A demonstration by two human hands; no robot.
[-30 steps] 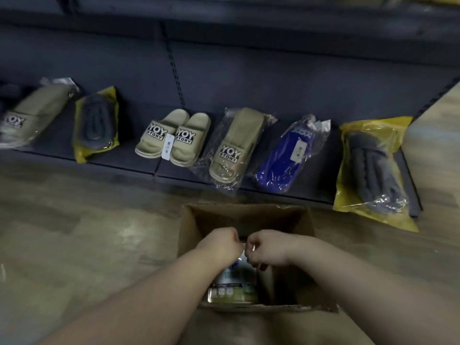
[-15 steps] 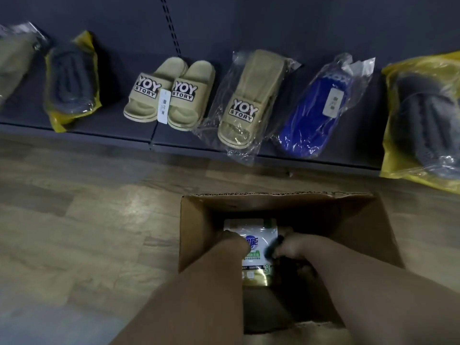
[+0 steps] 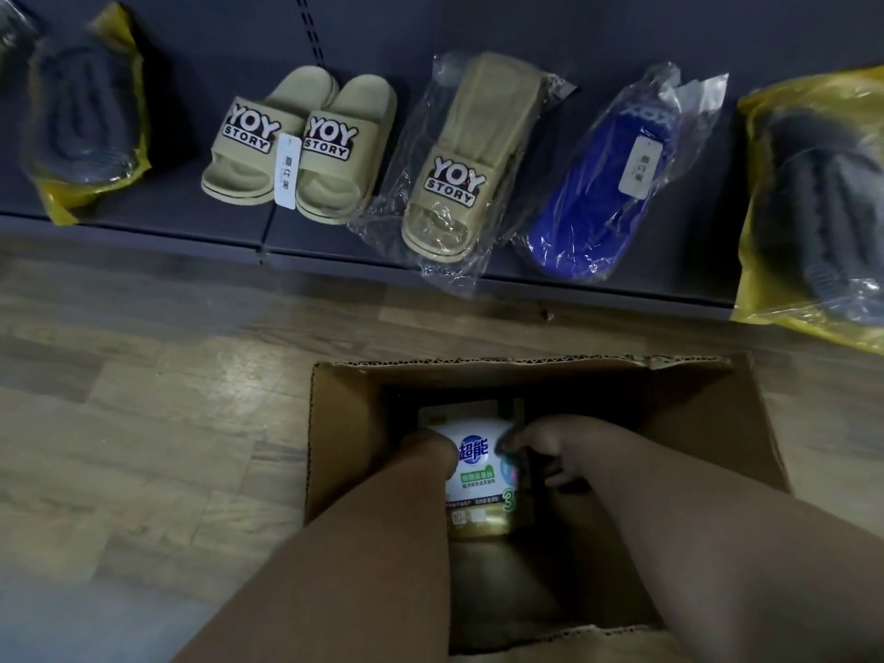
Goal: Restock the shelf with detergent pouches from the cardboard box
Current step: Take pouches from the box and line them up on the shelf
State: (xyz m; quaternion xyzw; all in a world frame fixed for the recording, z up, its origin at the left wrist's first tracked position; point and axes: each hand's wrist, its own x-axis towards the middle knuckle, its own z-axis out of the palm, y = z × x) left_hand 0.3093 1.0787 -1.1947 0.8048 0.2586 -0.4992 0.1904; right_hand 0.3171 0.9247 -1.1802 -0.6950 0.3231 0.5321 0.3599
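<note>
An open cardboard box stands on the wooden floor in front of the low dark shelf. Inside it lies a white and gold detergent pouch with blue lettering. Both my forearms reach down into the box. My left hand grips the pouch's left upper edge. My right hand holds its right upper edge, fingers curled around it. The bottom of the box is dark, and what lies under the pouch is hidden.
On the shelf lie beige slippers, a bagged beige slipper, a bagged blue slipper, and grey slippers in yellow bags at left and right. Wooden floor spreads to the left of the box.
My hands went from the box's top down deep inside it and took hold of the pouch. The view tilted down and closer to the box.
</note>
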